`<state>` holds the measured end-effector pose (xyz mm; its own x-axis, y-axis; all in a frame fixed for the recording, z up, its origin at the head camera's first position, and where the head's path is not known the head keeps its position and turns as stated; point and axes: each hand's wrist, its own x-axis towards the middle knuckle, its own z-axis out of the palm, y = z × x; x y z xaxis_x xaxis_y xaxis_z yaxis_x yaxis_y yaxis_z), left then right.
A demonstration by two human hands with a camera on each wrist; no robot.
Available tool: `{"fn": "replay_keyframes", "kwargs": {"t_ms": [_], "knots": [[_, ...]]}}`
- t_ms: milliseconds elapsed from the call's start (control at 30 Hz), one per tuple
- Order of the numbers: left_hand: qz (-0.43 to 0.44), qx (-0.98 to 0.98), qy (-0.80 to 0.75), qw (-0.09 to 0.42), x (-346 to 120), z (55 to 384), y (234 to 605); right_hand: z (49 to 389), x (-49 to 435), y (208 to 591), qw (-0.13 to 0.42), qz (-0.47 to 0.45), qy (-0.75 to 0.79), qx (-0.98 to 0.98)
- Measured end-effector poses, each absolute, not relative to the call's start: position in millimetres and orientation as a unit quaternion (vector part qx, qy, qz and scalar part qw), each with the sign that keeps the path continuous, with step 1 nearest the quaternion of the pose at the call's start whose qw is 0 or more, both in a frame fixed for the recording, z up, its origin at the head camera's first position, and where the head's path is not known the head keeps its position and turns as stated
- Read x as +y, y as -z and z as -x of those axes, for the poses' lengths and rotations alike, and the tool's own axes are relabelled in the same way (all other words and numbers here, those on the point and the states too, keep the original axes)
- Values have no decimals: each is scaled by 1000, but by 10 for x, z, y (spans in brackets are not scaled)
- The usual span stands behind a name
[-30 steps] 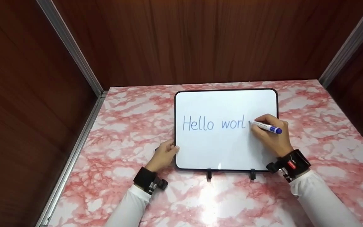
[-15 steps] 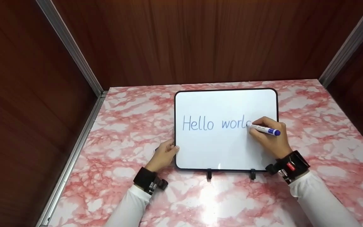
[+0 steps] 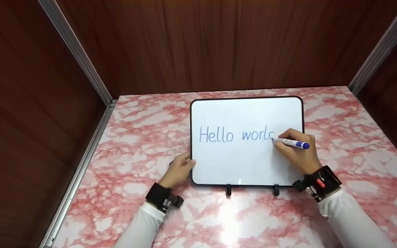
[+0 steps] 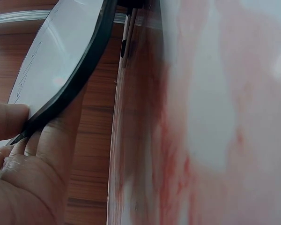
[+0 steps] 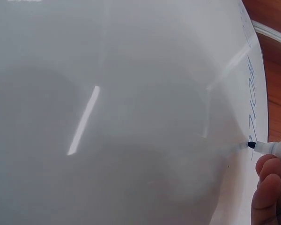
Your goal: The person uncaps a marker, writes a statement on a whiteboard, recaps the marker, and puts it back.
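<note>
A whiteboard (image 3: 233,162) with a black frame stands propped up, bearing blue handwriting (image 3: 237,134) that reads "Hello worl" and a small round stroke after it. My right hand (image 3: 300,148) pinches a white whiteboard marker (image 3: 292,142) with a blue end, its dark tip right at that last stroke. In the right wrist view the marker (image 5: 270,148) meets the board surface beside the letters. My left hand (image 3: 179,169) grips the board's left edge, thumb on the front; the left wrist view shows its fingers (image 4: 56,145) behind the black frame (image 4: 65,91).
Two black stand feet (image 3: 228,190) jut out under the board's lower edge. The table (image 3: 133,144) has a red and white marbled top. Dark wood panels (image 3: 219,44) with metal corner strips enclose it at the back and sides.
A round blue stroke has appeared after the "l" as the marker tip moved left and down, then slightly right. My left hand keeps its hold on the board's edge.
</note>
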<state>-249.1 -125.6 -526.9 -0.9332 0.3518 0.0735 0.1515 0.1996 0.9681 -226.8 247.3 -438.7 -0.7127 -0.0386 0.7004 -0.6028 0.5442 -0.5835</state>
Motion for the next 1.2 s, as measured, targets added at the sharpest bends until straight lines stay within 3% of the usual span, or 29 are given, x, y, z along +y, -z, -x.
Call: {"fn": "replay_keyframes", "kwargs": {"t_ms": [800,1200], "knots": [[-163,776,-604,83,-1262,2500,5277,2325,2487,4280,367,-161,-424,-812],[-156,767,-615,96,-1233,2422,5119,2596,2648,4485,376,-175,-405,-815]]}}
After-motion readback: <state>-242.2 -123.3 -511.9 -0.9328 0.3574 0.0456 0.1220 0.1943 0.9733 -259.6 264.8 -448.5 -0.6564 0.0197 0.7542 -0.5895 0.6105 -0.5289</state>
